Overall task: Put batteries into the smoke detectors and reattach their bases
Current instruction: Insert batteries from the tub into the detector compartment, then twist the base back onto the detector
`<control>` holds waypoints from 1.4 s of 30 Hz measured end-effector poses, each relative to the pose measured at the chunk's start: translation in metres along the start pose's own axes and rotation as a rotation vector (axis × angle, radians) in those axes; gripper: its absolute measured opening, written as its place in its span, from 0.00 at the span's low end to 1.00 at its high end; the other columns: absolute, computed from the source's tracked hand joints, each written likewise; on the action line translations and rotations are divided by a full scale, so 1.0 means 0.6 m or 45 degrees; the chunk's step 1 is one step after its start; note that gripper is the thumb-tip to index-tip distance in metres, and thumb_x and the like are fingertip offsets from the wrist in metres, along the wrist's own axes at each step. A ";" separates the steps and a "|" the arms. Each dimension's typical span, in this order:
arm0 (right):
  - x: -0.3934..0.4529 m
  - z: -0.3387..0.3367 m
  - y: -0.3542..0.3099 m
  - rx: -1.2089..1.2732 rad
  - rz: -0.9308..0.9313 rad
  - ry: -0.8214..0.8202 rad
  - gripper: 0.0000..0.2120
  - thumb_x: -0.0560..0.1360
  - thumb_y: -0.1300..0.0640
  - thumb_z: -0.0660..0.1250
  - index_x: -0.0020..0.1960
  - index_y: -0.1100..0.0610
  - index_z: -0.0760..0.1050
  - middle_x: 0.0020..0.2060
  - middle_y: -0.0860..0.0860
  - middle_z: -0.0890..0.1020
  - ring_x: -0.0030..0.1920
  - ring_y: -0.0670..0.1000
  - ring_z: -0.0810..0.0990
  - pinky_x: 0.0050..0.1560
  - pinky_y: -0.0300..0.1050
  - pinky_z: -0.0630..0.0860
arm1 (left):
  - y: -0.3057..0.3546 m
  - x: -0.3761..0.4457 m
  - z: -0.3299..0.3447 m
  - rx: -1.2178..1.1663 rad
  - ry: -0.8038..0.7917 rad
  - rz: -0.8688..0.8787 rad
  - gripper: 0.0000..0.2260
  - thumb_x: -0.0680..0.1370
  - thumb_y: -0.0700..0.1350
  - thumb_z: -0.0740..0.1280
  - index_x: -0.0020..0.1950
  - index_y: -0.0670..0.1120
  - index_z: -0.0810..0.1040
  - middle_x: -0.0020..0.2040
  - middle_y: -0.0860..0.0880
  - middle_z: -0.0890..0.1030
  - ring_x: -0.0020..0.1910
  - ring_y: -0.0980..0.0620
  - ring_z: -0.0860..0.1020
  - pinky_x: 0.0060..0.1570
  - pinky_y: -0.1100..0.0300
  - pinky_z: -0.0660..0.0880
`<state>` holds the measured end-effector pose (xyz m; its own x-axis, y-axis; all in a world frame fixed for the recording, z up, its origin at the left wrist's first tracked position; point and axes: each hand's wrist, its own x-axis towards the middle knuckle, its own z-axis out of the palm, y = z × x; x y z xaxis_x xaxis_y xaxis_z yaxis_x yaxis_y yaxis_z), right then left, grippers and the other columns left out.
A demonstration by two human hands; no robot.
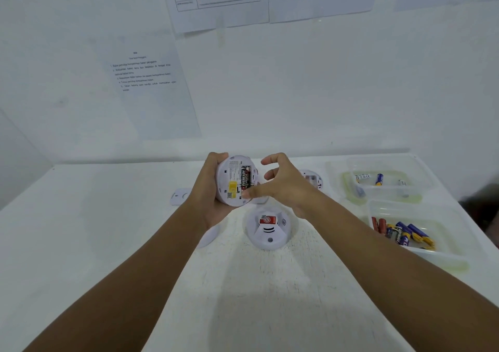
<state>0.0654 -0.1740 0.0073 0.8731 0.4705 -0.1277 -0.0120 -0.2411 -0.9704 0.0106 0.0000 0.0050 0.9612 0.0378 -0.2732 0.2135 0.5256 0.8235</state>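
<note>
You are holding a round white smoke detector of smooth, matt plastic, its black battery showing a glossy printed wrap. The white table is looking rough and grainy where paint is wearing thin. The clear plastic tubs are showing a soft sheen, and the printed sheets on the wall are looking like thin matt paper.

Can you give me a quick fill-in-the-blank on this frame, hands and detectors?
1. The smoke detector with its back open is gripped by the ____ hand.
2. The black battery sits inside the ____.
3. The right hand touches the detector with its ____.
4. The loose batteries lie in a clear ____.

Missing: left; smoke detector; thumb; container
</note>
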 end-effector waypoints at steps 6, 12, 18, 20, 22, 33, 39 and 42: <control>0.013 0.034 -0.002 -0.136 -0.123 0.018 0.23 0.71 0.47 0.79 0.61 0.48 0.73 0.45 0.48 0.76 0.41 0.46 0.75 0.37 0.36 0.72 | 0.015 -0.012 -0.045 -0.216 0.209 0.105 0.17 0.83 0.54 0.61 0.67 0.51 0.82 0.63 0.42 0.83 0.61 0.39 0.80 0.67 0.41 0.73; 0.046 0.083 -0.020 -0.399 -0.216 -0.025 0.13 0.76 0.49 0.74 0.58 0.51 0.77 0.43 0.47 0.81 0.41 0.44 0.78 0.38 0.35 0.74 | 0.054 -0.024 -0.110 -0.346 0.293 0.154 0.15 0.80 0.54 0.63 0.56 0.48 0.85 0.58 0.42 0.82 0.56 0.40 0.79 0.71 0.42 0.70; 0.111 0.150 -0.034 -0.717 -0.268 -0.162 0.12 0.77 0.49 0.73 0.58 0.50 0.81 0.49 0.45 0.82 0.50 0.47 0.81 0.47 0.39 0.76 | 0.097 -0.030 -0.168 -0.362 0.257 0.207 0.16 0.80 0.55 0.62 0.53 0.47 0.84 0.54 0.44 0.83 0.48 0.43 0.83 0.72 0.43 0.69; 0.137 0.174 -0.037 -0.853 -0.287 -0.242 0.14 0.76 0.49 0.74 0.60 0.52 0.81 0.53 0.48 0.82 0.55 0.49 0.81 0.52 0.41 0.77 | 0.108 -0.032 -0.185 -0.353 0.249 0.218 0.16 0.81 0.55 0.61 0.52 0.47 0.84 0.52 0.44 0.84 0.44 0.44 0.84 0.72 0.44 0.69; 0.160 0.197 -0.039 -1.010 -0.289 -0.312 0.17 0.76 0.49 0.74 0.63 0.53 0.81 0.57 0.50 0.82 0.57 0.50 0.80 0.57 0.42 0.75 | 0.117 -0.033 -0.201 -0.357 0.248 0.220 0.16 0.81 0.55 0.61 0.52 0.47 0.84 0.51 0.44 0.83 0.43 0.44 0.84 0.72 0.45 0.69; 0.217 0.284 -0.013 -1.241 -0.248 -0.422 0.29 0.72 0.48 0.77 0.72 0.51 0.75 0.69 0.50 0.77 0.67 0.52 0.76 0.61 0.44 0.72 | 0.136 -0.034 -0.258 -0.378 0.265 0.178 0.16 0.80 0.54 0.63 0.52 0.46 0.84 0.52 0.44 0.83 0.50 0.44 0.81 0.74 0.44 0.68; 0.229 0.294 -0.003 -1.253 -0.255 -0.403 0.34 0.70 0.49 0.78 0.74 0.47 0.72 0.66 0.50 0.77 0.63 0.53 0.77 0.57 0.44 0.74 | 0.132 -0.034 -0.264 -0.364 0.262 0.157 0.16 0.81 0.54 0.62 0.53 0.46 0.84 0.50 0.45 0.83 0.51 0.45 0.81 0.74 0.44 0.67; 0.226 0.290 -0.006 -1.327 -0.260 -0.360 0.35 0.71 0.49 0.77 0.74 0.51 0.69 0.64 0.56 0.73 0.65 0.57 0.72 0.60 0.49 0.73 | 0.131 -0.033 -0.266 -0.325 0.239 0.176 0.16 0.81 0.54 0.61 0.53 0.46 0.85 0.51 0.45 0.83 0.50 0.45 0.81 0.73 0.44 0.69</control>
<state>0.0990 0.0384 -0.0419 0.6672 0.7284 -0.1558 0.6537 -0.6729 -0.3462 -0.0195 0.1762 -0.0045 0.9240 0.2665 -0.2742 0.0103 0.6995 0.7145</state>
